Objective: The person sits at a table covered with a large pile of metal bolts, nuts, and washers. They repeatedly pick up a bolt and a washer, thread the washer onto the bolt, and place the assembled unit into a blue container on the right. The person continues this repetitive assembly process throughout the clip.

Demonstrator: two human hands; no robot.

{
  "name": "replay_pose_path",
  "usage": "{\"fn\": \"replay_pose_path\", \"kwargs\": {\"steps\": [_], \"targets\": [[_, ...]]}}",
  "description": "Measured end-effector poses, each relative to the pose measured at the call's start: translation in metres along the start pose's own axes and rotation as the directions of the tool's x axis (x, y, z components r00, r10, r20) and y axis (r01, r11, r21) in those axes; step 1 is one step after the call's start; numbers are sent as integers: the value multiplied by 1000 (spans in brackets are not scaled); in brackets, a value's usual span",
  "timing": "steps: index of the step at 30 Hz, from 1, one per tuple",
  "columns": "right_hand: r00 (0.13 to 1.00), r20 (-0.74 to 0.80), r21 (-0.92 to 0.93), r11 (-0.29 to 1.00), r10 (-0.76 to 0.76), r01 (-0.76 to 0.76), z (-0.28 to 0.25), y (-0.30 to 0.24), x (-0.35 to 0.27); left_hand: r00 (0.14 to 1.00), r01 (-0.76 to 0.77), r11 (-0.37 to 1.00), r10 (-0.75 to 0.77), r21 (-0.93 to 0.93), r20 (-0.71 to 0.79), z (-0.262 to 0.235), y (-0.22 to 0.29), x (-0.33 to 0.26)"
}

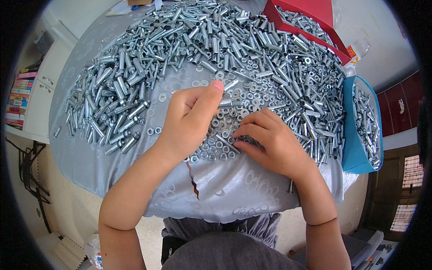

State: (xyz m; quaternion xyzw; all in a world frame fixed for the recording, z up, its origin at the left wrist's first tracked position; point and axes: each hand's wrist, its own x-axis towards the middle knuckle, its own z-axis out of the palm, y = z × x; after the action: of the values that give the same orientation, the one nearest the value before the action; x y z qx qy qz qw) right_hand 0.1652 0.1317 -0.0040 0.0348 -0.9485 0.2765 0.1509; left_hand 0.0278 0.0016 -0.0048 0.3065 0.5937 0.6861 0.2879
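My left hand (189,114) is closed around a shiny expansion bolt (226,103), its sleeve jutting from the fingers toward the right and the thumb pointing up. Just right of it, my right hand (272,141) is curled low over the table, thumb and fingers bent among hex nuts (211,147). Some small dark metal pieces show between thumb and fingers; whether they are gripped or lie underneath I cannot tell. Beyond both hands are scattered washers (249,92) and nuts. To the left is a heap of bolts with sleeves and nuts on them (119,92).
Loose metal sleeves (216,38) and bolts cover the far and right side of the table. A red box (344,50) at the far right and a blue box (355,155) at the right edge hold more metal parts. The silvery tablecloth (229,193) has a tear near me.
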Motion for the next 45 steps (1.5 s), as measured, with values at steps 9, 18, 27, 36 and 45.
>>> {"fn": "replay_pose_path", "kwargs": {"steps": [9, 18, 27, 36, 45], "targets": [[1000, 7, 3, 1000, -2, 2, 0, 1, 0, 999, 33, 999, -34, 20, 14, -1, 4, 0], [973, -227, -116, 990, 49, -77, -21, 9, 0, 999, 34, 999, -34, 31, -8, 0, 5, -1], [941, -269, -195, 946, 204, -261, -47, 28, -11, 999, 52, 997, -53, 56, 6, 0, 6, -1], [946, -143, -174, 934, 290, -313, -63, 30, -18, 998, 66, 996, -65, 65, -24, 1, 4, 0], [959, 11, -129, 951, 285, -281, -73, 35, -28, 997, 73, 994, -71, 87, -23, 1, 4, 1]]}}
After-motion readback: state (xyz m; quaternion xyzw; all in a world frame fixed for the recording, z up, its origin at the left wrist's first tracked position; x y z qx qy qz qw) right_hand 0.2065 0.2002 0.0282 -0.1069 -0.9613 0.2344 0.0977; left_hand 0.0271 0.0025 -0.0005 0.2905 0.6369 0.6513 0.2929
